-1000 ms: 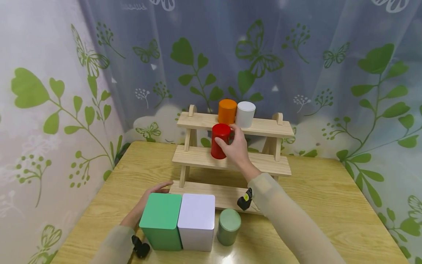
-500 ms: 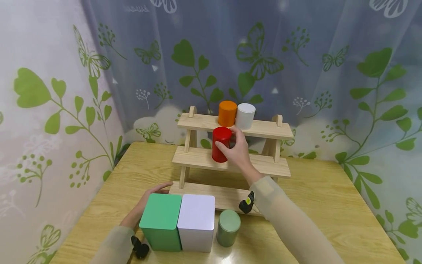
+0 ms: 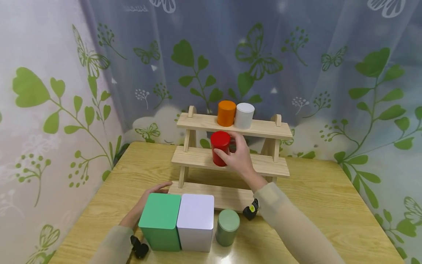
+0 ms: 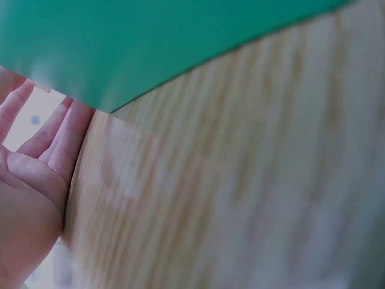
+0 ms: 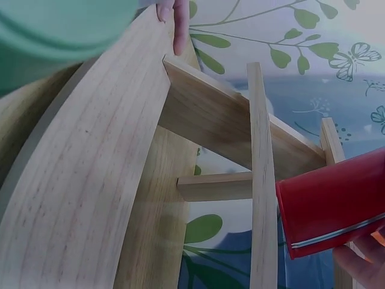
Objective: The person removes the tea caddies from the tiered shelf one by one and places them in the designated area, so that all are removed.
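Observation:
My right hand [image 3: 240,156] grips a red cylindrical canister [image 3: 219,148] between thumb and fingers, upright at the middle board of a three-tier wooden shelf stand [image 3: 191,156]. In the right wrist view the base of the red canister [image 5: 334,208] is right at that board's edge. My left hand [image 3: 150,196] lies behind a green box [image 3: 161,212], its extended fingers at the left end of the bottom board. The left wrist view shows the palm of the left hand [image 4: 33,192] beside the green box [image 4: 150,42]. Orange [image 3: 226,113] and white [image 3: 244,116] canisters stand on the top board.
A pale lavender box [image 3: 196,214] stands against the green one. To its right is a sage-green canister [image 3: 227,227], in front of the bottom board. All rest on a wood-grain table [image 3: 316,205], with a leaf-patterned curtain [image 3: 280,55] behind.
My right hand has brought the red canister a little lower and toward me, at the middle board. The left hand, boxes and other canisters have stayed in place.

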The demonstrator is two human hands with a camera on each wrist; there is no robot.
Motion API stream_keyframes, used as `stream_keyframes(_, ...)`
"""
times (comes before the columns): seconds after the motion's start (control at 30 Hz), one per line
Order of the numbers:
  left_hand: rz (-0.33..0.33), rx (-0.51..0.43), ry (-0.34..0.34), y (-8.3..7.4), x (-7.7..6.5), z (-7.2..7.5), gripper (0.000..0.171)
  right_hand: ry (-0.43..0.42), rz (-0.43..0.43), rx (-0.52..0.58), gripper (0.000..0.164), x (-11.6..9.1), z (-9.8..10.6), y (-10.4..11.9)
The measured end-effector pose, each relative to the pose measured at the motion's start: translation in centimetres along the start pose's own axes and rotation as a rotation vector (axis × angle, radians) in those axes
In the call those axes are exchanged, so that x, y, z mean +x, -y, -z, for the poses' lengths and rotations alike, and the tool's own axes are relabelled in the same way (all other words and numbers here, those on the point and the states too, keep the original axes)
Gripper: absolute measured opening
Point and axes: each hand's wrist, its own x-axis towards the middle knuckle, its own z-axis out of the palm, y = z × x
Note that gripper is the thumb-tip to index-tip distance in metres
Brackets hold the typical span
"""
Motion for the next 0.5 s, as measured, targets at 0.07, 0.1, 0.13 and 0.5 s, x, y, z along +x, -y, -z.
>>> stream_keyframes(0.07, 0.002, -0.002, -0.003, 0.0, 0.0, 0.0, 0.048, 0.002, 0.006, -0.010, 0.058, -0.2, 0.1, 0.1)
stream_keyframes(0.1, 0.001, 0.000, -0.002, 0.0, 0.0, 0.0, 0.048, 0.002, 0.010, -0.015, 0.058, -0.3, 0.1, 0.0)
stream_keyframes(0.13, 0.000, 0.003, -0.003, 0.0, 0.0, 0.0, 0.048, 0.002, 0.011, -0.017, 0.059, -0.5, 0.2, 0.1)
stream_keyframes(0.5, -0.006, 0.003, -0.001, -0.1, 0.0, -0.1, 0.050, -0.041, 0.057, -0.008, 0.060, -1.7, 1.2, 0.2)
